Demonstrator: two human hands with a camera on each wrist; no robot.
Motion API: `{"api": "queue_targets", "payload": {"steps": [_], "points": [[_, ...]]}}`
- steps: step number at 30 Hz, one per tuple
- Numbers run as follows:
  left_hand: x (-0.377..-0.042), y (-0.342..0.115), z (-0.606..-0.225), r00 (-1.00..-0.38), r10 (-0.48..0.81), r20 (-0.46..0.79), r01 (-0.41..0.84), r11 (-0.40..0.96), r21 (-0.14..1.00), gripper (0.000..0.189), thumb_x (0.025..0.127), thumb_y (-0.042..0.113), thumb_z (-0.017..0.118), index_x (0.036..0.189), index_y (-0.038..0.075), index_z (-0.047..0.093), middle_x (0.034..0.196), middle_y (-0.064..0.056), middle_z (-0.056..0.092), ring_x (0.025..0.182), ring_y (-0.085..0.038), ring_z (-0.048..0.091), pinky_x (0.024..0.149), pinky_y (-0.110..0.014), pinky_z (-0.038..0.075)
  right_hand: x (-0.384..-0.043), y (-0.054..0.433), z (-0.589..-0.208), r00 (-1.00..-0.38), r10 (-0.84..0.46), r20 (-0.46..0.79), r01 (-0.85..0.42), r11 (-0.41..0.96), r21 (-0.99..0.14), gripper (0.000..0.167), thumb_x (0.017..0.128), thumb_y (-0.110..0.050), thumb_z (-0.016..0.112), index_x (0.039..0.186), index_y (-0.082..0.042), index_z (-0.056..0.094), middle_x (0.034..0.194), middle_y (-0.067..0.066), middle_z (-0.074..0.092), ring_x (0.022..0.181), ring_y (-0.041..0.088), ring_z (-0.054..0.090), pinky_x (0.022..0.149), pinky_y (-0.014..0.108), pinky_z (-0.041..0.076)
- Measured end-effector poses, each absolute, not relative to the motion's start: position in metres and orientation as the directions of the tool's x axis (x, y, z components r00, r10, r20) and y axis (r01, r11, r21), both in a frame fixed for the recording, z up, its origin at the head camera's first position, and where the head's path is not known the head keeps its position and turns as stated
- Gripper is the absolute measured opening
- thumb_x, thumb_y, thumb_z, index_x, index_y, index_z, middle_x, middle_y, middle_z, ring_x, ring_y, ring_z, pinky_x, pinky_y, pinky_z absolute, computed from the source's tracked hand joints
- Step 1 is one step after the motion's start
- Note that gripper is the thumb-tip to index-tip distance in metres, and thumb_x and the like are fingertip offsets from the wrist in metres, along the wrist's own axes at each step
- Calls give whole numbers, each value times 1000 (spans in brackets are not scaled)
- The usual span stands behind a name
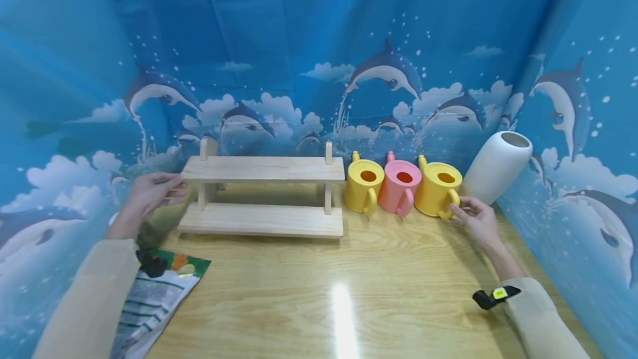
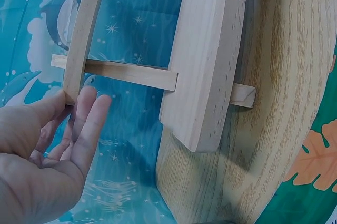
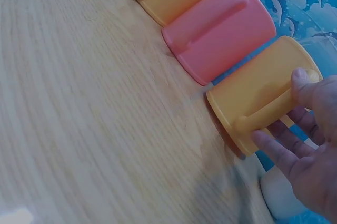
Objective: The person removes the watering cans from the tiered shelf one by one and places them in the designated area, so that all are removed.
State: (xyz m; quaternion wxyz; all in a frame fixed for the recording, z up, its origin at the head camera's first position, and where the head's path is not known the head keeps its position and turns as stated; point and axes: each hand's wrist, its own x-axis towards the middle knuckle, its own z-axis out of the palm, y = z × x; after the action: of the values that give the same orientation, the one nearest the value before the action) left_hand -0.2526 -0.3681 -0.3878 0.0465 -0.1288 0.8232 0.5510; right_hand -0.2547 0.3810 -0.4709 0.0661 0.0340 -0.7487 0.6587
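A two-tier wooden shelf (image 1: 259, 220) stands on the table at the left. My left hand (image 1: 155, 193) pinches the left end of its upper board (image 2: 84, 34) between thumb and fingers. To the shelf's right, a yellow watering can (image 1: 365, 187), a pink watering can (image 1: 397, 187) and a second yellow watering can (image 1: 435, 193) stand upright in a row, spouts toward the back. The handle of the rightmost yellow can (image 3: 263, 97) is held by my right hand (image 1: 477, 220), thumb on top and fingers behind it.
A white vase (image 1: 495, 168) stands at the right, just behind my right hand. Under my left forearm lies a printed sheet or bag (image 1: 154, 298) with a green edge. Blue dolphin-print cloth (image 1: 299, 43) encloses the wooden table (image 1: 279, 298) at the back and sides.
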Motion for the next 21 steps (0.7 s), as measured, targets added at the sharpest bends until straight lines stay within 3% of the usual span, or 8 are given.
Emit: {"api": "queue_targets", "payload": {"steps": [8, 14, 18, 21], "points": [[-251, -367, -387, -964, -176, -201, -253, 355, 900, 63, 112, 32, 51, 156, -11, 38, 81, 25, 67, 77, 5, 73, 91, -29, 69, -258, 376, -474, -991, 45, 124, -115, 167, -979, 31, 102, -9, 71, 126, 9, 65, 98, -12, 74, 87, 2, 75, 79, 22, 69], [-248, -364, -389, -954, -230, -193, -269, 365, 891, 63, 112, 36, 52, 155, -8, 42, 81, 24, 67, 74, 6, 73, 87, -27, 70, -256, 377, -473, -994, 60, 92, -85, 111, -990, 27, 101, -12, 72, 126, -2, 68, 99, -15, 73, 87, 3, 76, 80, 23, 70], [-240, -360, -393, -944, -269, -190, -290, 405, 867, 65, 112, 41, 48, 155, -8, 43, 92, 13, 70, 74, 6, 72, 83, -26, 70, -244, 378, -469, -992, 97, 75, -64, 111, -992, 21, 101, -15, 73, 122, -15, 71, 100, -20, 73, 88, 0, 75, 80, 19, 68], [-233, -354, -394, -940, -287, -183, -294, 415, 861, 67, 112, 43, 46, 155, -8, 42, 112, -7, 72, 76, 4, 72, 85, -28, 70, -232, 377, -463, -989, 120, 82, -64, 150, -987, 16, 102, -18, 72, 118, -23, 72, 101, -21, 74, 89, -3, 74, 79, 16, 67]]}}
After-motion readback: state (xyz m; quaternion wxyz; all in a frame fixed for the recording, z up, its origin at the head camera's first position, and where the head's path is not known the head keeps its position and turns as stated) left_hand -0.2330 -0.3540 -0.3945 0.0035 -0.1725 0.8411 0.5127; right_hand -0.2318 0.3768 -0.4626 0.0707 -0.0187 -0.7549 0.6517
